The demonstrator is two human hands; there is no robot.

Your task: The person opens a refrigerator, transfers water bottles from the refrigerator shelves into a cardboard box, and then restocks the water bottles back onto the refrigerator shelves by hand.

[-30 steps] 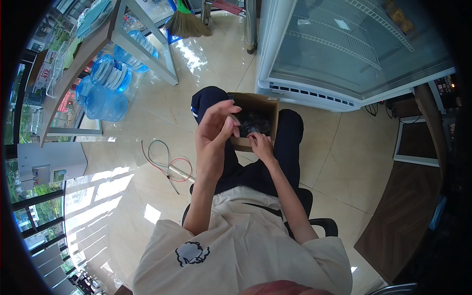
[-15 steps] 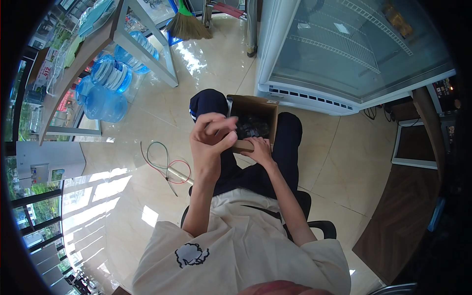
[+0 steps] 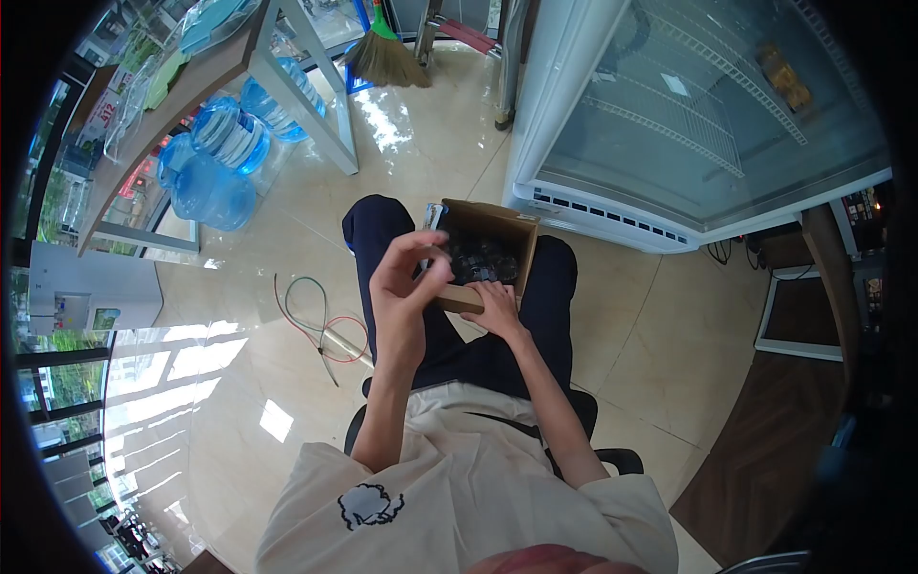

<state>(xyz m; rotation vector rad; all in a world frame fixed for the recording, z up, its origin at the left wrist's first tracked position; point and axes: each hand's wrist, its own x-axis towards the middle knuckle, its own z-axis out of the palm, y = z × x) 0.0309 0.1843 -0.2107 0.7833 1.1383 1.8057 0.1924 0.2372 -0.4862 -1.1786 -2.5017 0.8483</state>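
A cardboard box (image 3: 525,234) stands open between my knees, with dark, shiny, partly see-through items (image 3: 483,260) inside; their kind is unclear. My right hand (image 3: 495,308) grips the box's near flap, fingers over its top edge. Raised above the box's near left side is my left hand (image 3: 404,287), its fingers curled toward the thumb. A small greyish thing seems to sit between those fingertips, too blurred to name.
A glass-door fridge (image 3: 631,215) stands ahead on the right. Blue water bottles (image 3: 212,191) sit under a table (image 3: 172,110) at left. Looped thin tubes or wires (image 3: 320,330) lie on the floor. A broom (image 3: 387,59) leans at the back.
The view has shifted slightly. My left hand has moved a little down and left, with its curled fingers less blurred. My right hand stays on the box flap.
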